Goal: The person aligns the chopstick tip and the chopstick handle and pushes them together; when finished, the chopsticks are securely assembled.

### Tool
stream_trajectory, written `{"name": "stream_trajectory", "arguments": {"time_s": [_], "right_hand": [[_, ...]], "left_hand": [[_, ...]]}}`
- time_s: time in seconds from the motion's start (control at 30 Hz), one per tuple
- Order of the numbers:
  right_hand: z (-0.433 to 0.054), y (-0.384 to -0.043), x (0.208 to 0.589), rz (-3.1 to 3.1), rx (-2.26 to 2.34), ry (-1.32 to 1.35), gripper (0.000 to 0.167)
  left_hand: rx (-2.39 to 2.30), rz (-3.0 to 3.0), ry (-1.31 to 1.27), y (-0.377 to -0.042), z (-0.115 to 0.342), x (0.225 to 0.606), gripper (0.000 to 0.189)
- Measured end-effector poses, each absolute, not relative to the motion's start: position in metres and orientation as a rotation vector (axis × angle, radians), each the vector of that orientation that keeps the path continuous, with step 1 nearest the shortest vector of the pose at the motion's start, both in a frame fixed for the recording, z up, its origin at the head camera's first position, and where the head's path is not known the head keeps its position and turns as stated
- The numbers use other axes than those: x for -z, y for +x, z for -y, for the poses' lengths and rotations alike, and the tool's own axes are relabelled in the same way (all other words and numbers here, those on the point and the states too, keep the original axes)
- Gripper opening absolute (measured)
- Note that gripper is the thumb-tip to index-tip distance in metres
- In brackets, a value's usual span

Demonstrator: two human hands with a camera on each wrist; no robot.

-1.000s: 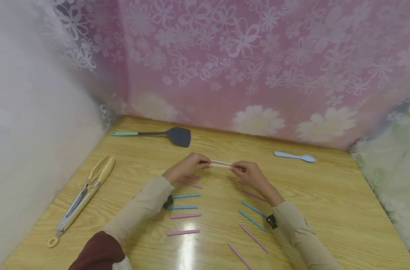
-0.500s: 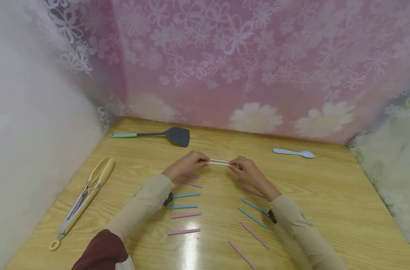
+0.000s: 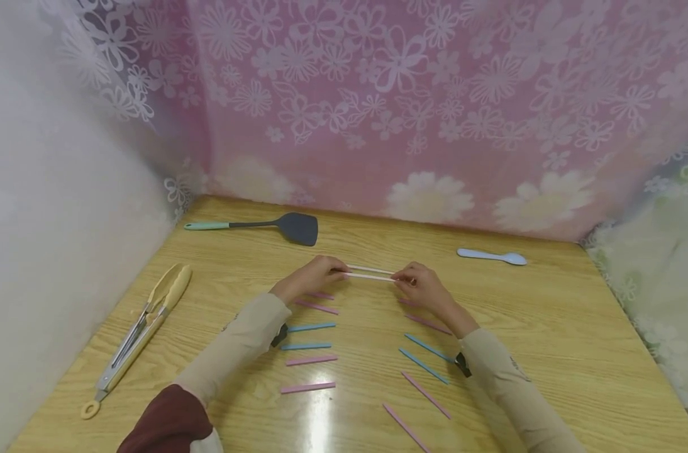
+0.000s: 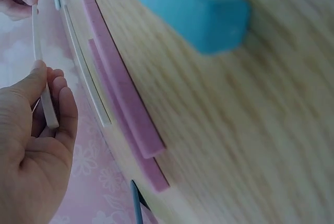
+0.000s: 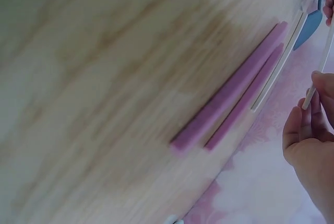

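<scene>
My left hand (image 3: 321, 274) and right hand (image 3: 426, 289) pinch opposite ends of a thin white square-edged stick (image 3: 371, 277). Both wrist views show it raised off the table; its end (image 4: 48, 109) crosses the left palm under the thumb, and the other end (image 5: 309, 98) sits between right thumb and fingers. A second white stick (image 4: 87, 70) lies on the table just beyond, its ends hidden by the hands in the head view. Nearest below the left hand are pink sticks (image 3: 317, 307) and blue sticks (image 3: 312, 327); similar pink sticks (image 3: 427, 324) lie below the right.
Blue sticks (image 3: 423, 366) and pink sticks (image 3: 426, 395) continue in two columns toward me. Yellow-tipped tongs (image 3: 134, 340) lie at left. A dark turner (image 3: 299, 229) with a green handle is at the back left, a pale blue spoon (image 3: 491, 255) at the back right, before a floral curtain (image 3: 332, 113).
My right hand has shifted slightly right since half a second ago, so the gap between the hands is wider and more white stick shows. The left hand has barely moved.
</scene>
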State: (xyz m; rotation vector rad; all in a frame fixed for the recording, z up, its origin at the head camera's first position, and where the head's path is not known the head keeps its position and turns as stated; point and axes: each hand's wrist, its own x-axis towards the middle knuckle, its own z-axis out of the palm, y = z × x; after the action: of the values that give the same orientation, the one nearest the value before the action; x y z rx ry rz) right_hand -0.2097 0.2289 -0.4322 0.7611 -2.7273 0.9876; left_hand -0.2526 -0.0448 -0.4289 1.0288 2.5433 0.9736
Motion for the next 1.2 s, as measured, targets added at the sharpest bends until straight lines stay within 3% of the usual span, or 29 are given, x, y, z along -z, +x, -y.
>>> {"name": "stream_trajectory", "arguments": {"time_s": [0.5, 0.8, 1.2], "right_hand": [[-0.235, -0.217, 0.439, 2.847, -0.955, 0.693, 0.011], [-0.233, -0.222, 0.448, 2.956, -1.007, 0.635, 0.012], [-0.227, -0.228, 0.441, 3.002, -0.935, 0.631, 0.011]], "left_hand": [[-0.909, -2.616, 0.988, -0.260, 0.058, 0.437, 0.022], [-0.918, -2.593, 0.931, -0.279, 0.056, 0.467, 0.019], [-0.877, -2.649, 0.796, -0.270, 0.052, 0.445, 0.019]]}}
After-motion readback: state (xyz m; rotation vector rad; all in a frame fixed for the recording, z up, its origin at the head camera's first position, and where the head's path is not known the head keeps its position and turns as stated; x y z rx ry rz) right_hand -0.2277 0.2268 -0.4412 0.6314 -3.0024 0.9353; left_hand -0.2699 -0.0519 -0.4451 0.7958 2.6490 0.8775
